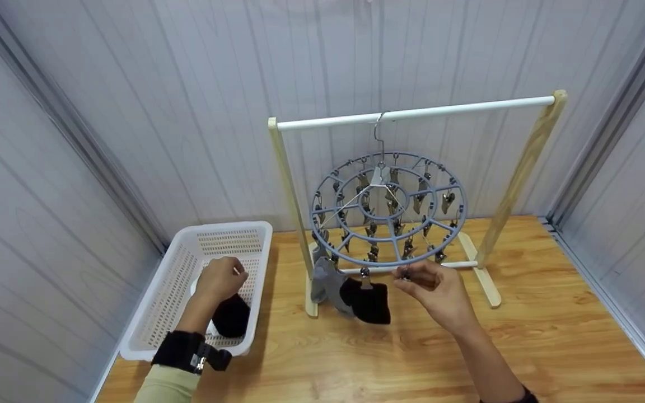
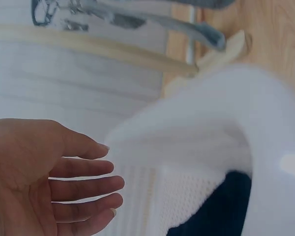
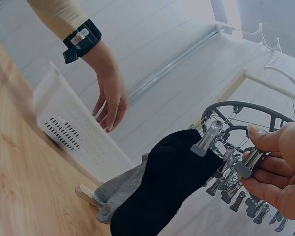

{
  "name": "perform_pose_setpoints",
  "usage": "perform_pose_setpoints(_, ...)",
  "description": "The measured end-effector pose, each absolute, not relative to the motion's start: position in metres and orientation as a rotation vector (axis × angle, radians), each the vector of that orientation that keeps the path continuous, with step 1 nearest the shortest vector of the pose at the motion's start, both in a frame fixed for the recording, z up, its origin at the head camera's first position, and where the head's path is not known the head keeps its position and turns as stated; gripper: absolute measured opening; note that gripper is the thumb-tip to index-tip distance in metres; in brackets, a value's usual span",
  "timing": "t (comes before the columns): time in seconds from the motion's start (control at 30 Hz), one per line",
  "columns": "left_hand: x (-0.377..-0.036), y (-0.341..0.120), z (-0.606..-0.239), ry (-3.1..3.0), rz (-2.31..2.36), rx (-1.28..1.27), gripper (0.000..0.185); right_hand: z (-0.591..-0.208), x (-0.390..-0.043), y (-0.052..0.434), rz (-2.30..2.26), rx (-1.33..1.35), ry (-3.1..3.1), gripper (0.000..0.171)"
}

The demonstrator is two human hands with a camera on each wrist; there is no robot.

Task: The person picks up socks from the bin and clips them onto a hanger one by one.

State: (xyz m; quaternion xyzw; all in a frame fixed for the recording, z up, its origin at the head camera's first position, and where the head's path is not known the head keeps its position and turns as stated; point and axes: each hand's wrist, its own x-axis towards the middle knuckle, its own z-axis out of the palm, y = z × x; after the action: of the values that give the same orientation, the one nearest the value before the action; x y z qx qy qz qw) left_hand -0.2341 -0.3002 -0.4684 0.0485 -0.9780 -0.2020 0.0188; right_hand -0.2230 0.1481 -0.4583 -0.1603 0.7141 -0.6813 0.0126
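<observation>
My left hand (image 1: 221, 278) hovers over a white plastic basket (image 1: 266, 240), its fingers loosely extended and holding nothing. Inside the basket lie a black sock (image 1: 232, 318) and something white, partly hidden by the hand. With thumb and fingers, my right hand (image 1: 440, 294) pinches a metal clip (image 3: 250, 162) at the front rim of a round grey clip hanger (image 1: 395, 262). Just left of that hand, another clip holds a black sock (image 1: 368, 303), which hangs down. Behind it hang grey socks (image 1: 328, 282), partly covered by the black one.
The hanger hooks onto the white bar (image 1: 440, 113) of a wooden-legged rack (image 1: 524, 168). Several bare clips (image 1: 419, 198) dangle from its rings. A wood-grain tabletop (image 1: 322, 358) lies beneath, with pale panel walls (image 1: 188, 112) at the back and sides.
</observation>
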Motion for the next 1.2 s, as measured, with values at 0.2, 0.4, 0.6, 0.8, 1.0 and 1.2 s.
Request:
perform_pose_setpoints(0.2, -0.242, -0.315, -0.475, -3.093, -0.55, 0.171, 0.018, -0.458, -0.224, 0.149, -2.117, -0.503, 2.237, 0.022)
perform_pose_setpoints(0.4, -0.255, -0.327, -0.482, -3.164, -0.625, 0.288, 0.026, -0.459, -0.225, 0.149, -2.112, -0.519, 2.246, 0.023)
perform_pose_setpoints(0.6, -0.273, -0.345, -0.506, -3.201, -0.627, 0.323, 0.029, -0.46, -0.225, 0.148, -2.124, -0.521, 2.244, 0.022)
perform_pose_setpoints(0.8, -0.265, -0.33, -0.489, -3.249, -0.694, 0.565, 0.042, -0.459, -0.225, 0.148, -2.113, -0.508, 2.233, 0.025)
perform_pose_setpoints(1.0, -0.261, -0.332, -0.492, -3.249, -0.796, 0.613, 0.04, -0.46, -0.224, 0.147, -2.114, -0.521, 2.231, 0.026)
perform_pose_setpoints(1.2, -0.259, -0.336, -0.498, -3.266, -0.817, 0.662, 0.038, -0.46, -0.225, 0.146, -2.098, -0.545, 2.239, 0.027)
